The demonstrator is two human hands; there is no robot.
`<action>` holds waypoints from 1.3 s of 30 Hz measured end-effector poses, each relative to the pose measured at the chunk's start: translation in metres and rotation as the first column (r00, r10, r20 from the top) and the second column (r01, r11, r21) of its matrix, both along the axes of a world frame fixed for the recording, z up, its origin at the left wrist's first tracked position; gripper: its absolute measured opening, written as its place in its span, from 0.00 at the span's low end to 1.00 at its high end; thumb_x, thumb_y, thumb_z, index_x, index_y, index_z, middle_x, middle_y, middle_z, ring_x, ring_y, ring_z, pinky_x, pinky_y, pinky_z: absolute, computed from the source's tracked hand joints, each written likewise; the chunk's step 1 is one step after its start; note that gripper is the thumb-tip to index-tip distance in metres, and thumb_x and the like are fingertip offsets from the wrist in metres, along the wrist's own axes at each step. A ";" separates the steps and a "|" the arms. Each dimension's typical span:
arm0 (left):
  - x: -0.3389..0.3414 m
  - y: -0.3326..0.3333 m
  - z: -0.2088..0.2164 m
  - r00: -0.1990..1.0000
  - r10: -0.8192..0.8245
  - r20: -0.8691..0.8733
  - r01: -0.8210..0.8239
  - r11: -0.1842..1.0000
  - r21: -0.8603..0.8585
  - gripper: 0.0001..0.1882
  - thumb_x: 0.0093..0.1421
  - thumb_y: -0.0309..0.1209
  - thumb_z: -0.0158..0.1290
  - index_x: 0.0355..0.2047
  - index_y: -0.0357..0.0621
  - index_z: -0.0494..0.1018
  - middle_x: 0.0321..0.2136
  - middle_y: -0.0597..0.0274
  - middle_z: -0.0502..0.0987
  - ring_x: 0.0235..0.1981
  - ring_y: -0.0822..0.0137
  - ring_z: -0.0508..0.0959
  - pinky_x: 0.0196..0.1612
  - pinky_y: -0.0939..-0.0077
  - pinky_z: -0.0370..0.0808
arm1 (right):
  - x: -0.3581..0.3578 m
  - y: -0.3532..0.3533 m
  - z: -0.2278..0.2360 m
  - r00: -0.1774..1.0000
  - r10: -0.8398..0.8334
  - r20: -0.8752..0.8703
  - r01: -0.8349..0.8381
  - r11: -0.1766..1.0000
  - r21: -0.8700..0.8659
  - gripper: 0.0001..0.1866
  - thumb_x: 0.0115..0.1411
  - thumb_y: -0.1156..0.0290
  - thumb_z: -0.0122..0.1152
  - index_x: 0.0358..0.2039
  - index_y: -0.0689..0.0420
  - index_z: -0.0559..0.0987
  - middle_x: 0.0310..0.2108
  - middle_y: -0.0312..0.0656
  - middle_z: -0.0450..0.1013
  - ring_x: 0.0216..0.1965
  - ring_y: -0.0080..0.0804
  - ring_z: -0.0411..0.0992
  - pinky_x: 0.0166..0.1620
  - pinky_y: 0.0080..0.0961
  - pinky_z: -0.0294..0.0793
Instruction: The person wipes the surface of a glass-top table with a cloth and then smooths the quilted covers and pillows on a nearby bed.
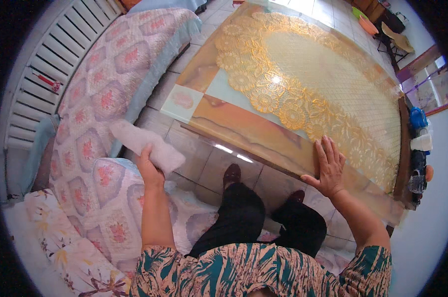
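Note:
My left hand [151, 169] is closed round one end of a fluffy white cloth [157, 151], held up over the gap between the sofa and the table. The cloth's far end droops toward the quilted cover. My right hand [328, 166] lies flat with fingers spread on the near edge of the table [253, 129], its thumb along the rim. A clear, glossy sheet with a gold lace pattern [288, 114] covers the tabletop, and a bright light glints on it. Nothing shows under my right palm.
A sofa with a pink floral quilted cover [130, 59] runs along the left and beneath me. Flowered cushions [61, 232] lie lower left. A white radiator [51, 64] with a red-handled item [48, 81] stands behind. Cups and bottles [422, 141] line the table's right end. Tiled floor [189, 148] lies between.

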State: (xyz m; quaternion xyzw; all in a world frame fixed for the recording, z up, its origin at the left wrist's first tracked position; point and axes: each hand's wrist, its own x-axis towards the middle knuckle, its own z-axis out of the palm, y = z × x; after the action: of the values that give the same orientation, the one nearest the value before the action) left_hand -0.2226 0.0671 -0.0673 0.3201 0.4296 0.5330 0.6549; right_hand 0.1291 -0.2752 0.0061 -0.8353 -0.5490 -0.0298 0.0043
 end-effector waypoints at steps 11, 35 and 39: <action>0.155 -0.017 0.078 0.039 0.353 -0.935 0.965 0.230 0.127 0.33 0.45 0.27 0.57 0.56 0.49 0.66 0.45 0.55 0.70 0.48 0.52 0.70 0.49 0.55 0.69 | -0.001 0.005 0.000 1.000 -0.005 -0.005 0.006 1.000 0.025 0.53 0.47 0.28 0.52 0.65 0.52 0.58 0.66 0.52 0.50 0.67 0.49 0.47 0.62 0.46 0.47; 0.172 -0.042 0.043 0.095 0.423 -0.901 0.967 0.176 0.185 0.38 0.55 0.51 0.51 0.66 0.63 0.55 0.67 0.54 0.51 0.67 0.50 0.52 0.62 0.36 0.45 | -0.006 0.007 0.001 0.998 -0.032 -0.047 0.034 0.998 0.053 0.54 0.45 0.26 0.51 0.64 0.53 0.60 0.65 0.52 0.52 0.67 0.46 0.48 0.62 0.45 0.47; 0.176 0.001 0.025 -0.125 0.427 -0.896 0.781 0.599 0.176 0.32 0.59 0.49 0.47 0.65 0.68 0.56 0.67 0.59 0.52 0.68 0.53 0.50 0.63 0.36 0.45 | -0.007 0.004 0.006 0.997 -0.033 -0.068 0.036 0.999 0.036 0.54 0.46 0.27 0.52 0.64 0.53 0.60 0.66 0.52 0.51 0.68 0.46 0.47 0.62 0.44 0.47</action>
State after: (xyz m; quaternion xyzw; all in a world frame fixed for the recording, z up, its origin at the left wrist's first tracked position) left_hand -0.0466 0.0685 -0.0418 0.8990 0.4244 0.1067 -0.0166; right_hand 0.1226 -0.2716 0.0118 -0.8449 -0.5334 -0.0120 0.0380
